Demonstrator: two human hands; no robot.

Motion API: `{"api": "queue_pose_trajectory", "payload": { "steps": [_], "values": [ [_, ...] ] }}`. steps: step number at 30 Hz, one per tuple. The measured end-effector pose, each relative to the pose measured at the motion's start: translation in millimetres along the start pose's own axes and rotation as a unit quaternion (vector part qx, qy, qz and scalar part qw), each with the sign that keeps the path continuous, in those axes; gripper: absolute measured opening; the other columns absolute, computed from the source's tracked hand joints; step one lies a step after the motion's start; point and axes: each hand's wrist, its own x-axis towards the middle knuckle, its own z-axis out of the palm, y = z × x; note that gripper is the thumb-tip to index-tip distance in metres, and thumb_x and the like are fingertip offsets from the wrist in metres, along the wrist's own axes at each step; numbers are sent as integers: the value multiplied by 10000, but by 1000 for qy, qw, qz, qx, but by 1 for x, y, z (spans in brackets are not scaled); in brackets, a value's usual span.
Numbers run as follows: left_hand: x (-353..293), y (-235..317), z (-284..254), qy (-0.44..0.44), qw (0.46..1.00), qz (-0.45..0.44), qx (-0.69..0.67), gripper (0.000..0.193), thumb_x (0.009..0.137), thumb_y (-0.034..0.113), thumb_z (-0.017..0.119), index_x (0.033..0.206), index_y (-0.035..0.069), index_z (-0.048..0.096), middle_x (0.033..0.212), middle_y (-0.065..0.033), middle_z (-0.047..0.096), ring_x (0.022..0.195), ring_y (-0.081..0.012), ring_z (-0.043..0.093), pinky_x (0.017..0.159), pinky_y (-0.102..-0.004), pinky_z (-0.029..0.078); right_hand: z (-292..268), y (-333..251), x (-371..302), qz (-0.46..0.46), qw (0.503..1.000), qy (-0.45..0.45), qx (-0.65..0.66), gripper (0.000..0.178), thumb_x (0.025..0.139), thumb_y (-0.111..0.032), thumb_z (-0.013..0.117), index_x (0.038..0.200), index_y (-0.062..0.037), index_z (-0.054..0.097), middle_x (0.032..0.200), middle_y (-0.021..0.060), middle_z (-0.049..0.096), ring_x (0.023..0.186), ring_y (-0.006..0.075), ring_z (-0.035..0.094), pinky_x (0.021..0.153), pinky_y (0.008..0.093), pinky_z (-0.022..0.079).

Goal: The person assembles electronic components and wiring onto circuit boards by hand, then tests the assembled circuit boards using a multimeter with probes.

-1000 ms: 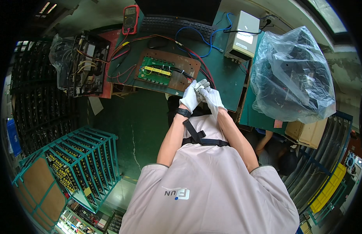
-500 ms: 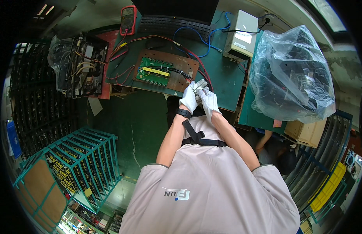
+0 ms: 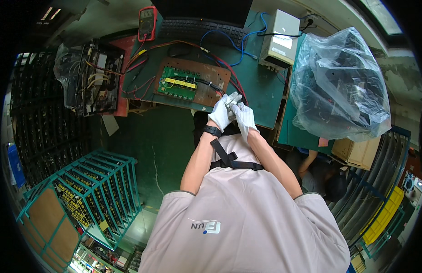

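Observation:
My left hand [image 3: 221,113] and my right hand [image 3: 244,120], both in white gloves, meet at the front edge of the green table. Their fingers are closed together around something small that I cannot make out. Just beyond the fingertips, black cables [image 3: 210,85] with white ties run from a green circuit board [image 3: 178,83] down to the left hand. Yellow parts line the middle of that board, which lies on a brown base plate [image 3: 206,96]. Red wires [image 3: 238,86] pass close behind the hands.
At the back stand a red multimeter [image 3: 147,22], a keyboard [image 3: 204,29] and a pale metal box [image 3: 279,41] beside a blue cable [image 3: 242,52]. Plastic sheeting [image 3: 338,86] covers equipment at right. An open electronic unit [image 3: 99,77] sits left. Another person [image 3: 331,182] is low at right.
The hands stay together at the table edge with hardly any movement. The whole view has shifted very slightly.

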Motion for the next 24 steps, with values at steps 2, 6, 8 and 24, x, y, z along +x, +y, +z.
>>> {"api": "queue_pose_trajectory", "payload": {
  "steps": [2,6,8,24],
  "values": [
    [-1,-2,0,8,1000,3,3,476,1090,439,336,1352,129,585,1324,-47,675,983,-218,683,849,-371,548,2,-9,-5,-10,1000,12,-27,265,965,-256,582,904,-14,672,765,50,667,702,139,586,664,309,474],
    [-6,0,-3,-1,1000,-2,13,462,1080,441,370,1317,116,596,1276,-64,695,979,-224,683,838,-373,552,2,-12,-10,-26,998,2,-63,273,968,-260,581,896,-14,675,771,51,671,706,144,584,670,307,472],
    [-7,1,0,34,999,-5,0,439,1075,429,396,1296,110,602,1250,-73,703,979,-233,682,845,-382,554,5,-12,-13,-17,999,2,-48,279,973,-257,588,913,-3,686,779,45,669,714,127,569,680,297,468],
    [13,-28,-6,127,984,107,-59,356,1027,354,518,1200,58,612,1162,-176,704,952,-349,674,890,-457,546,12,-9,-13,-29,995,25,-94,308,973,-229,579,964,51,707,832,126,697,738,162,585,701,340,484]
  ]
}}
